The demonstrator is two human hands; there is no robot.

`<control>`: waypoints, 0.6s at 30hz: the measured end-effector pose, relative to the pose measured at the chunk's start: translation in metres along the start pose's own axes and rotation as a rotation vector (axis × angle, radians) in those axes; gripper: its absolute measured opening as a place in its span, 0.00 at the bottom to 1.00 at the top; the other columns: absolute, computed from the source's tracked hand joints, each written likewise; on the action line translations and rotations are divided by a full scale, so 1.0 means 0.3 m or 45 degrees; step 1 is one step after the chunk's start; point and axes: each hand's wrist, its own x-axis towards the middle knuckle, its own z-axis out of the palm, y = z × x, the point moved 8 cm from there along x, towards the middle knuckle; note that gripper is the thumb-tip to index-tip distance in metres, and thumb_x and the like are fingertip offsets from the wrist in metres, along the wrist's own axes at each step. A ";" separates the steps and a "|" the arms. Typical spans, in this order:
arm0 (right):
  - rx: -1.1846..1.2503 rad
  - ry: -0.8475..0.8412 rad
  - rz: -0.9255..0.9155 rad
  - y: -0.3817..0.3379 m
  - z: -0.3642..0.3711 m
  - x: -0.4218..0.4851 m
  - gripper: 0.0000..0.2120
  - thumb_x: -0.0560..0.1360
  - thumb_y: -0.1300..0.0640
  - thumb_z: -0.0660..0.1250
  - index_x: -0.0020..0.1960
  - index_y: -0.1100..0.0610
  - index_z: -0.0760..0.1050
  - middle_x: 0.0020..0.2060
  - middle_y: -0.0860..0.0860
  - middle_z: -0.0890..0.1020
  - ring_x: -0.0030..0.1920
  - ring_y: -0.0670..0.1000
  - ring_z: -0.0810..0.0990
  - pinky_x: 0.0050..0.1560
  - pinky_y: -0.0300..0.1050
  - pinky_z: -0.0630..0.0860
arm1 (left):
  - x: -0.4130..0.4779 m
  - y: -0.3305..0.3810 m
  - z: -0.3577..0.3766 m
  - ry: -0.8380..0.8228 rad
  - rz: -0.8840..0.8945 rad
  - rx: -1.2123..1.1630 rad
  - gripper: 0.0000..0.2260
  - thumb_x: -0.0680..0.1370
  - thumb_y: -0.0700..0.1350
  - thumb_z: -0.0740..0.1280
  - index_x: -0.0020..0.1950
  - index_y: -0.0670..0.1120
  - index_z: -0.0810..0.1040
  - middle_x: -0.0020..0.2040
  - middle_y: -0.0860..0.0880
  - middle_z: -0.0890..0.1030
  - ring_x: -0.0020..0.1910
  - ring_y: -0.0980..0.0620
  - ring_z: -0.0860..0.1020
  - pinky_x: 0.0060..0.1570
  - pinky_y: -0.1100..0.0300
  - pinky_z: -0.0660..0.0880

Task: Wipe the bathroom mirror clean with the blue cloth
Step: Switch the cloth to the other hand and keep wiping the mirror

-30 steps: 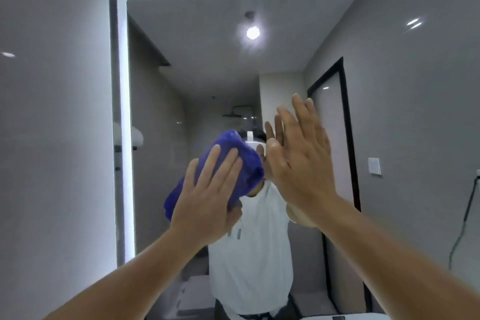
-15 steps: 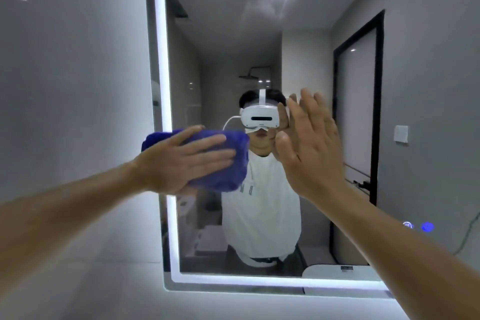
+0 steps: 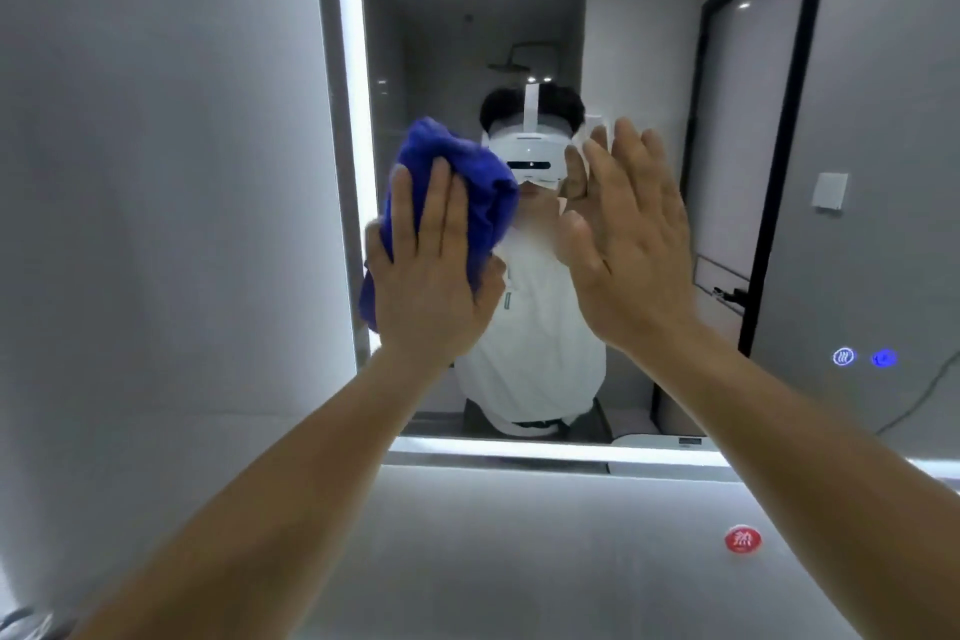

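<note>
The bathroom mirror (image 3: 769, 234) with a lit white border fills the upper middle and right of the head view. A bunched blue cloth (image 3: 457, 172) lies against the glass near the mirror's left edge. My left hand (image 3: 431, 270) presses flat on the cloth, fingers straight and pointing up, thumb at the right. My right hand (image 3: 628, 244) is laid flat on the bare glass just to the right, fingers straight and together. Both forearms reach up from the bottom of the view.
A grey wall (image 3: 156, 172) lies left of the mirror and below it. A round red sticker (image 3: 743, 539) sits on the wall under the mirror's lower edge. Two small glowing touch icons (image 3: 862, 358) show at the mirror's lower right.
My left hand has turned from pointing sideways to pointing up, with the cloth moved right off the lit border onto the glass. The view has tilted downward. My right hand stays on the glass.
</note>
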 end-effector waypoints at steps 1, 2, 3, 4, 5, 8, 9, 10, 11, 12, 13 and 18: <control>0.000 -0.007 0.008 0.004 0.003 -0.012 0.28 0.80 0.51 0.53 0.78 0.54 0.54 0.79 0.50 0.50 0.78 0.48 0.43 0.77 0.47 0.41 | -0.072 0.020 0.016 -0.024 0.069 -0.018 0.34 0.79 0.56 0.63 0.80 0.48 0.52 0.80 0.50 0.54 0.80 0.43 0.51 0.75 0.46 0.51; 0.003 -0.016 0.016 0.010 0.005 -0.026 0.28 0.80 0.51 0.52 0.78 0.55 0.54 0.79 0.50 0.50 0.78 0.48 0.43 0.77 0.47 0.41 | -0.147 0.037 0.030 -0.046 0.142 -0.027 0.35 0.79 0.56 0.64 0.81 0.49 0.52 0.80 0.50 0.54 0.80 0.44 0.50 0.76 0.46 0.49; 0.000 -0.027 0.022 0.016 0.007 -0.043 0.28 0.80 0.51 0.52 0.78 0.55 0.54 0.79 0.50 0.50 0.78 0.48 0.43 0.77 0.46 0.41 | -0.222 0.053 0.044 -0.073 0.214 -0.022 0.35 0.78 0.55 0.65 0.80 0.49 0.53 0.80 0.50 0.54 0.80 0.44 0.50 0.76 0.46 0.49; -0.012 -0.038 0.024 0.023 0.007 -0.064 0.28 0.80 0.51 0.51 0.78 0.54 0.54 0.79 0.49 0.50 0.78 0.47 0.43 0.76 0.44 0.40 | -0.290 0.066 0.060 -0.100 0.282 -0.013 0.35 0.78 0.54 0.65 0.80 0.49 0.54 0.80 0.50 0.54 0.80 0.44 0.50 0.76 0.45 0.49; -0.028 -0.048 0.025 0.031 0.007 -0.086 0.28 0.79 0.50 0.51 0.78 0.54 0.55 0.79 0.49 0.50 0.78 0.47 0.43 0.76 0.42 0.40 | -0.352 0.076 0.074 -0.126 0.345 -0.010 0.35 0.77 0.54 0.65 0.80 0.48 0.54 0.80 0.50 0.54 0.80 0.43 0.50 0.75 0.44 0.49; -0.027 -0.075 0.058 0.053 -0.003 -0.153 0.28 0.79 0.50 0.51 0.78 0.54 0.56 0.79 0.49 0.51 0.78 0.47 0.43 0.77 0.44 0.41 | -0.497 0.098 0.103 -0.228 0.538 -0.013 0.36 0.76 0.53 0.63 0.81 0.47 0.52 0.81 0.49 0.52 0.79 0.41 0.51 0.74 0.40 0.52; -0.017 -0.092 0.075 0.061 -0.007 -0.176 0.28 0.79 0.50 0.52 0.78 0.54 0.56 0.79 0.49 0.51 0.78 0.48 0.44 0.77 0.47 0.43 | -0.542 0.103 0.109 -0.275 0.622 0.011 0.37 0.75 0.53 0.63 0.81 0.48 0.52 0.81 0.49 0.51 0.80 0.41 0.51 0.74 0.39 0.51; -0.007 -0.105 0.087 0.068 -0.013 -0.199 0.28 0.79 0.50 0.52 0.78 0.55 0.56 0.79 0.49 0.52 0.78 0.48 0.44 0.77 0.50 0.44 | -0.587 0.107 0.114 -0.325 0.712 0.040 0.38 0.74 0.52 0.63 0.81 0.47 0.51 0.81 0.49 0.51 0.80 0.41 0.50 0.74 0.39 0.50; 0.006 -0.116 0.096 0.076 -0.021 -0.220 0.28 0.79 0.50 0.53 0.78 0.54 0.56 0.79 0.49 0.52 0.78 0.48 0.44 0.77 0.53 0.45 | -0.633 0.108 0.116 -0.371 0.803 0.073 0.39 0.73 0.52 0.63 0.81 0.47 0.51 0.81 0.49 0.50 0.80 0.42 0.50 0.74 0.39 0.49; 0.025 -0.125 0.107 0.085 -0.030 -0.239 0.28 0.79 0.50 0.53 0.78 0.54 0.57 0.79 0.49 0.52 0.78 0.48 0.44 0.77 0.53 0.46 | -0.674 0.106 0.115 -0.415 0.886 0.109 0.40 0.72 0.52 0.63 0.81 0.47 0.50 0.81 0.48 0.50 0.80 0.42 0.49 0.74 0.38 0.48; 0.044 -0.132 0.118 0.094 -0.040 -0.256 0.28 0.78 0.51 0.54 0.78 0.53 0.57 0.79 0.49 0.52 0.78 0.48 0.44 0.77 0.53 0.46 | -0.709 0.102 0.113 -0.461 0.959 0.143 0.40 0.72 0.51 0.64 0.81 0.46 0.49 0.81 0.48 0.49 0.80 0.41 0.48 0.74 0.38 0.49; 0.032 -0.134 0.130 0.118 -0.073 -0.319 0.29 0.78 0.52 0.56 0.78 0.53 0.58 0.79 0.48 0.54 0.78 0.49 0.45 0.76 0.57 0.49 | -0.791 0.097 0.103 -0.746 1.125 0.263 0.49 0.71 0.45 0.73 0.81 0.43 0.43 0.80 0.45 0.51 0.79 0.39 0.48 0.69 0.39 0.58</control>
